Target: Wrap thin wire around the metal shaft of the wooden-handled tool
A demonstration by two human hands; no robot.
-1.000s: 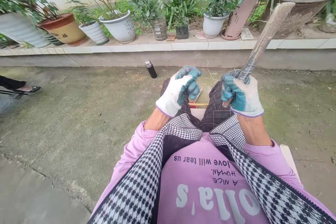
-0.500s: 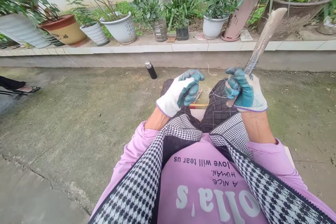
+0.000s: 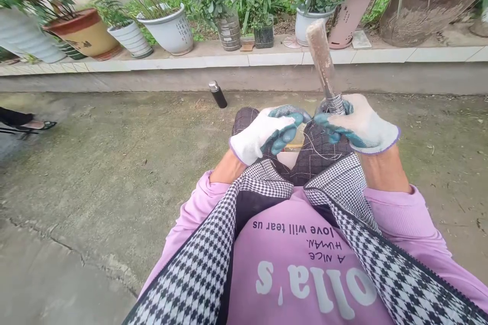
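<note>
Both my hands wear white work gloves with teal-coated palms and fingers. My right hand (image 3: 360, 121) is closed around a rough wooden stick (image 3: 321, 53), whose thick end points up and away from me. Thin metal wire (image 3: 335, 104) is wound in several turns around the stick, just above the grip. My left hand (image 3: 267, 131) is closed in a pinch close to the right fingertips, where a fine strand of wire runs to it. A loose loop of wire (image 3: 318, 152) hangs below the hands, over my dark checked trousers (image 3: 324, 170).
A black flask (image 3: 218, 96) with a silver cap stands on the concrete ground (image 3: 152, 162). Beyond it runs a low tiled ledge (image 3: 274, 58) with several potted plants. At the far left another person's foot (image 3: 36, 124) shows. Something yellow (image 3: 293, 147) lies between my knees.
My right hand has turned, swinging the stick's top to the left and more upright. My left hand has moved right, and the two hands' fingertips are now close together.
</note>
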